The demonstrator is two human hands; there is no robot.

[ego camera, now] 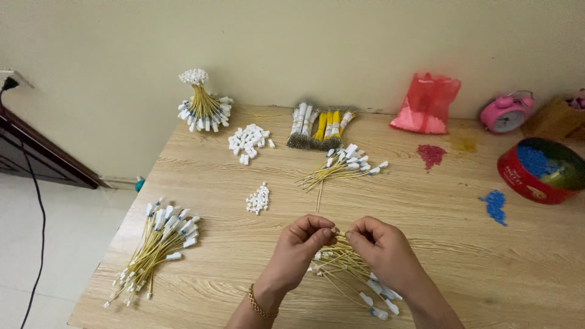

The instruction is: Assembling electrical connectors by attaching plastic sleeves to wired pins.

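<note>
Pale wall, light wood-grain table [426,201]. Red round tin [539,170] of blue bits far right; pink clock [504,113], red bag [426,103] at back. Loose sheaf of yellow wires [159,240] with white ends lying left. Near edge, left hand [298,247] and right hand [384,247] pinched fingertip to fingertip over a wire bundle [341,262], long axis slanting down-right under the right hand. Tiny white connector pile [258,199] just beyond, nearer the left hand.
</note>
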